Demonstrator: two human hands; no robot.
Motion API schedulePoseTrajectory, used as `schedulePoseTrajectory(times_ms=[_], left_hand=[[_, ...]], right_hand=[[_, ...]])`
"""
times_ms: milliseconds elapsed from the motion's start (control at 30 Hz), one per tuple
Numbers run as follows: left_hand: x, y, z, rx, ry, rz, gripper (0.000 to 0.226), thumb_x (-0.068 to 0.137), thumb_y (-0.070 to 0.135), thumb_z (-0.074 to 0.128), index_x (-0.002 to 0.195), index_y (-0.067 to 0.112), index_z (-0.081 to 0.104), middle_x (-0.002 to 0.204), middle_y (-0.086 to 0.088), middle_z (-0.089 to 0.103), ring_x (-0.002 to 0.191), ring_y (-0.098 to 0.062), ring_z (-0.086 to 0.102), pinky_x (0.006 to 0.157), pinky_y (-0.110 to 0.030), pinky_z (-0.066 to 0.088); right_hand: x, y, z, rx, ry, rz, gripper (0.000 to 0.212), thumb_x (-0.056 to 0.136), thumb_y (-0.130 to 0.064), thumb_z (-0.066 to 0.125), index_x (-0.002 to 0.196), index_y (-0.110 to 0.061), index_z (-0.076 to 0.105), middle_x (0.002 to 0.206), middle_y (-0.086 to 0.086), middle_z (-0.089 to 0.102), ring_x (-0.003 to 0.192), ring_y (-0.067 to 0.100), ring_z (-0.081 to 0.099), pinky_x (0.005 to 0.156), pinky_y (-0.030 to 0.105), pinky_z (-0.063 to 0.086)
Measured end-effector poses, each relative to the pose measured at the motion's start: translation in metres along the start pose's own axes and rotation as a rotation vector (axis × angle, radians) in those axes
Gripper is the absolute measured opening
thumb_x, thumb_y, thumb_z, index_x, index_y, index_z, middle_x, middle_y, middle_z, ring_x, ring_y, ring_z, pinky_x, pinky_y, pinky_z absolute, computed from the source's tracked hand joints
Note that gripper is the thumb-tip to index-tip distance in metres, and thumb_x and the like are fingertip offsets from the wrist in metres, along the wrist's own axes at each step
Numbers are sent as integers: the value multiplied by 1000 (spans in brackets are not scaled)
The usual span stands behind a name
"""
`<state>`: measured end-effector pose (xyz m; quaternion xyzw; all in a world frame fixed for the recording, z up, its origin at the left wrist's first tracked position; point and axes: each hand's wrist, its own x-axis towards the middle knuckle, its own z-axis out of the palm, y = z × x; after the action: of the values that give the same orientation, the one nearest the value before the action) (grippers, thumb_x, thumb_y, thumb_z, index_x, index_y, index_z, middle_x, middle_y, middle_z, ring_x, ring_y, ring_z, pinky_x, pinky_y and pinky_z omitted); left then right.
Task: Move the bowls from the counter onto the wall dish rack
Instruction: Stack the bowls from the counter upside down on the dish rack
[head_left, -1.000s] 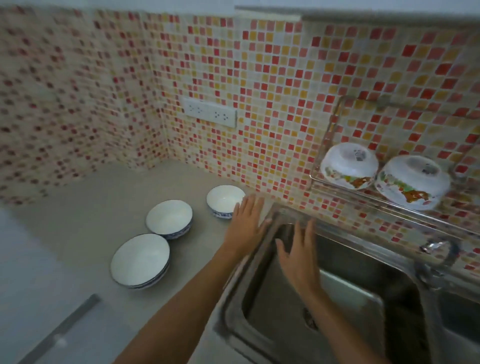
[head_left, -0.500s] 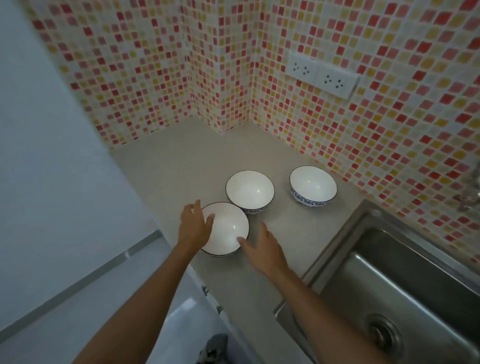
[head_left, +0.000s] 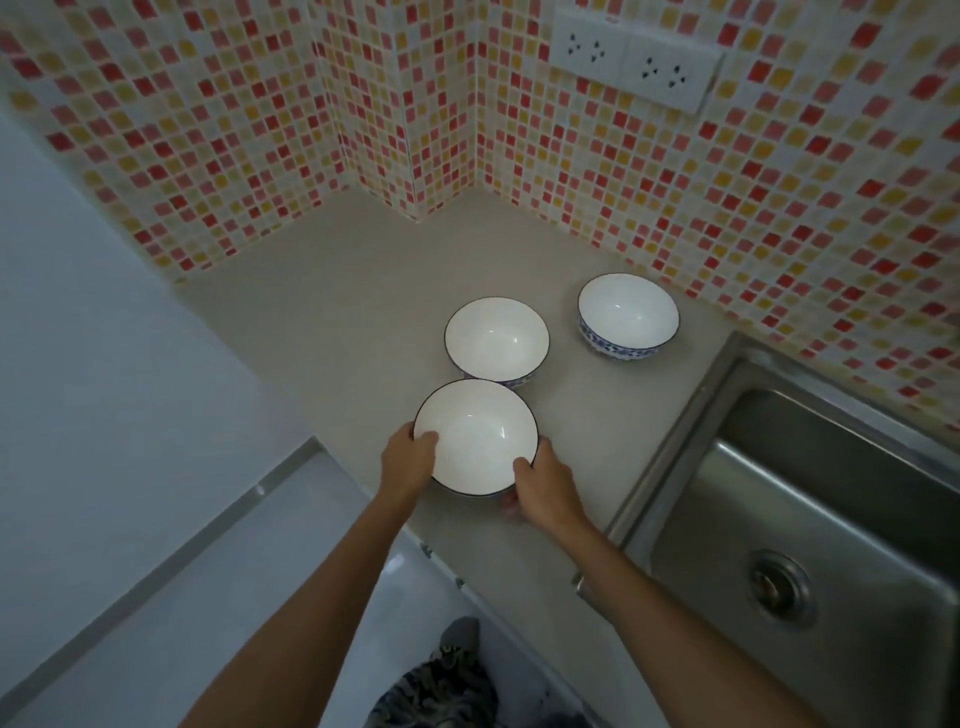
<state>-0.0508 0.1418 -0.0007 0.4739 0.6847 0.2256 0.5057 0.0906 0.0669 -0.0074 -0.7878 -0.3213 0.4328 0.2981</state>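
A pale beige stone counter (head_left: 363, 291) fills the middle of the frame, running from a corner at upper centre down toward the lower right. Behind it rises a wall of small red, orange and cream mosaic tiles (head_left: 779, 197), covering the top and right of the frame. A stainless steel sink (head_left: 831, 519) with a round drain takes up the lower right, its rim set into the counter. A plain pale wall and floor occupy the left side. A white double wall socket (head_left: 636, 65) sits on the tiles at upper right.

Three white round ceramic bowls with dark rims stand upright on the counter. The nearest bowl (head_left: 475, 436) sits at centre frame near the counter's front edge. The left hand (head_left: 408, 460) grasps its left rim, thumb over the edge and on the inner wall. The right hand (head_left: 545, 486) grasps its lower right rim, thumb on the lip and the fingers curled below. Whether this bowl is resting on the counter or just lifted cannot be told. The middle bowl (head_left: 496, 338) lies just above it in the frame, the two rims overlapping in this view. The far bowl (head_left: 628, 314), with a blue pattern on its outside, stands apart to the right, close to the tiled wall and the sink corner. At the bottom centre, patterned fabric (head_left: 441, 686) shows below the counter edge.
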Motion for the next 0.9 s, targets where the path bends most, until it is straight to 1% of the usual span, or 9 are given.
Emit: schedulePoseTrajectory(times_ms=[100,233,333,400,533,600,700,800,900], left_hand=[[-16,13,29,-122,-75,12,29,91,16,52,116,4,62,116,-14,65,94,-24,56,80,-30,40],[-35,40,73,-308,-345,3,37,90,31,58,124,16,58,121,-7,65,103,-24,63,86,-36,50],[-52,62,106,-329,-717,31,50,86,59,50,128,31,55,123,-1,66,112,-25,63,95,-50,51],[-69,76,126,-322,-871,100,53,88,65,41,128,34,55,125,-3,65,114,-28,62,95,-56,49],[-108,101,162,-317,-898,218,52,93,64,28,128,37,54,127,-2,64,114,-29,62,95,-57,48],[-127,115,176,-345,-906,234,50,93,64,26,123,39,57,124,-1,66,113,-27,63,96,-55,49],[-151,140,190,-406,-918,222,44,92,65,27,111,45,61,123,-1,66,112,-28,63,96,-53,49],[-168,168,195,-478,-944,256,41,93,62,30,113,44,60,121,2,67,111,-28,63,92,-53,51],[-185,194,199,-526,-959,379,41,95,54,34,127,37,53,123,5,66,108,-26,65,89,-52,54]], right_hand=[[-8,15,-31,57,77,11,28,87,-16,41,114,-19,48,96,13,64,64,30,66,60,38,57],[-27,32,-83,190,213,-15,34,86,-10,43,119,-21,48,100,6,61,70,20,62,52,29,56],[-45,47,-123,303,287,-10,44,84,-13,41,127,-23,45,104,1,61,74,24,64,60,44,60],[-57,58,-147,350,339,-9,39,88,-8,40,125,-22,44,102,-1,59,74,24,62,60,46,58],[-82,70,-191,373,446,-78,25,95,-10,45,118,-19,47,96,-2,59,66,14,60,60,39,58],[-92,72,-213,369,516,-103,18,97,-25,49,114,-20,52,98,2,63,76,16,64,67,41,59],[-105,74,-251,266,694,-181,34,95,-43,48,119,-22,58,107,-3,68,93,15,65,84,41,55],[-121,68,-302,208,928,-262,29,98,-33,49,119,-17,60,111,-2,67,98,10,59,88,30,48],[-133,64,-362,115,1143,-369,34,98,-30,47,126,-14,58,117,-1,63,111,17,58,95,34,47]])
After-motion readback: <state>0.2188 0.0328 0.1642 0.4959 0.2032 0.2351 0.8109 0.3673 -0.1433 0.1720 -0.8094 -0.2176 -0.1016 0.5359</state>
